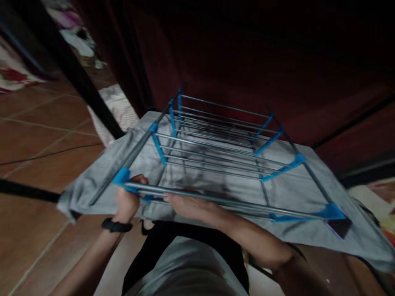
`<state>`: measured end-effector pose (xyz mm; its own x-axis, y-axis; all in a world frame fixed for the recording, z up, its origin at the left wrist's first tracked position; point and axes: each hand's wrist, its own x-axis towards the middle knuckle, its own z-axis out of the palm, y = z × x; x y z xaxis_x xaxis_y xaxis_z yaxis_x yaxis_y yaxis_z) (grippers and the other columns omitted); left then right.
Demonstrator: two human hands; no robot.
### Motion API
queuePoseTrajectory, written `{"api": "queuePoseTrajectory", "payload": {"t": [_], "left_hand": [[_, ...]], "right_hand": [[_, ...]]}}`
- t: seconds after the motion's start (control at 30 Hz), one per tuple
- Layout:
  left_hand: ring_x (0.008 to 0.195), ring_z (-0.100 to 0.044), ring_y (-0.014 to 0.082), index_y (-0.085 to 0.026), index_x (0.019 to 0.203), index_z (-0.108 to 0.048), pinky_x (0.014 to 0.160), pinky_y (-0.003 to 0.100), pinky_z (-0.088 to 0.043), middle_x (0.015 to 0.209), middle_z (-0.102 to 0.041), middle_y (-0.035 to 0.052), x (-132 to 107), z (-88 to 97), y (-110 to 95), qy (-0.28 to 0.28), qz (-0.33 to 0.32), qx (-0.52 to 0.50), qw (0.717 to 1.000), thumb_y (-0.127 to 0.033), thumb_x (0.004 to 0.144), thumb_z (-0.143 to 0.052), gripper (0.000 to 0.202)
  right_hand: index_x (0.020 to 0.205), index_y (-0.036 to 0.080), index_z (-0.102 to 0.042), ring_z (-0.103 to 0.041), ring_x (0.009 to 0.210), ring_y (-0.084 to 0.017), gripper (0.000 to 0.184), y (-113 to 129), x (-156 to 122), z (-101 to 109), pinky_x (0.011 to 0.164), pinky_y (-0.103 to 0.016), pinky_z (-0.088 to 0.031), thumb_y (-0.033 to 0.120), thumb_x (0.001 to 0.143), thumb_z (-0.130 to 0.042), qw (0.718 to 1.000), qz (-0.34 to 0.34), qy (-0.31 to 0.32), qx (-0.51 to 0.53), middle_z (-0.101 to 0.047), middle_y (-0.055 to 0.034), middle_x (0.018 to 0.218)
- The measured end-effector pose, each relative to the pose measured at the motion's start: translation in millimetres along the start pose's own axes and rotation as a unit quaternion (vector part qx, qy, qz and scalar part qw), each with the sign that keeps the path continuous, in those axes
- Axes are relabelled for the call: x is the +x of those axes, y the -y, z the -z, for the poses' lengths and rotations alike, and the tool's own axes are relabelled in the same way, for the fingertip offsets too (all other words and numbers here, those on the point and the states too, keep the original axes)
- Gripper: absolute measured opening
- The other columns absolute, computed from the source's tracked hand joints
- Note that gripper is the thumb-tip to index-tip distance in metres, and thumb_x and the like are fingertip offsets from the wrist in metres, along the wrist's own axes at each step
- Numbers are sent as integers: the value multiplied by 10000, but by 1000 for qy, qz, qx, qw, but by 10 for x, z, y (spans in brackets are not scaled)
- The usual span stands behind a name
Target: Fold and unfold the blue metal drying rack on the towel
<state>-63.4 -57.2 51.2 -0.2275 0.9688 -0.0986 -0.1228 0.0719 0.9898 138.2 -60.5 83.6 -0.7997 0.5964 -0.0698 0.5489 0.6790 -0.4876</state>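
A folding drying rack (216,148) with grey metal rods and blue plastic joints stands in front of me. A grey cloth (286,193) is spread over a lower tier beneath the rods. My left hand (126,203) is curled around the near left end of the front rod, beside a blue joint, with a black band on its wrist. My right hand (188,205) reaches under the front rod, fingers stretched flat on the grey cloth.
The floor (40,139) is reddish-brown tile. A black post (77,78) slants across the left. A dark red curtain (247,53) hangs behind the rack. Pale cloth (117,107) lies on the floor by the post, and clutter sits at the far left.
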Motion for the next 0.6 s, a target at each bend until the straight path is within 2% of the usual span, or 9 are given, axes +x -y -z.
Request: {"api": "queuePoseTrajectory", "payload": {"t": [0.13,0.3,0.4,0.5,0.6], "left_hand": [[397,-338,132,-189,512,-493,436,264,-269,391,-367,20,-17,-12,-2,4,-41,-15,999,-730,836,-257,673],[401,-333,122,-190,513,-473,434,257,-261,403,-367,14,-55,-6,6,22,-49,-29,998,-736,829,-307,653],[406,-333,118,-187,520,-483,425,254,-242,420,-378,13,-70,-17,-6,10,-50,-31,998,-734,830,-300,655],[405,-333,118,-187,535,-494,423,255,-237,427,-386,11,-73,-23,-12,-3,-46,-32,998,-742,830,-286,662],[404,-329,116,-188,519,-483,431,259,-241,420,-379,12,-70,-18,-5,8,-51,-23,998,-736,839,-273,668]], "right_hand": [[1053,183,-640,-679,799,-222,258,1,2,-16,710,-308,-515,269,1028,-398,999,-6,-17,-39,-716,-82,934],[1178,203,-616,-695,814,-207,314,88,-61,85,689,-273,-496,296,1048,-346,999,-14,-15,-37,-728,-70,945],[1224,212,-603,-698,839,-207,318,118,-61,124,706,-268,-490,297,1046,-354,1000,-19,-8,-24,-732,-65,960],[1227,209,-605,-695,844,-213,323,93,-42,106,696,-268,-478,296,1045,-352,999,-27,-3,-20,-732,-66,934],[1225,215,-608,-682,808,-199,314,32,-31,55,665,-256,-458,324,1042,-377,1000,-25,-10,-5,-724,-57,904]]}}
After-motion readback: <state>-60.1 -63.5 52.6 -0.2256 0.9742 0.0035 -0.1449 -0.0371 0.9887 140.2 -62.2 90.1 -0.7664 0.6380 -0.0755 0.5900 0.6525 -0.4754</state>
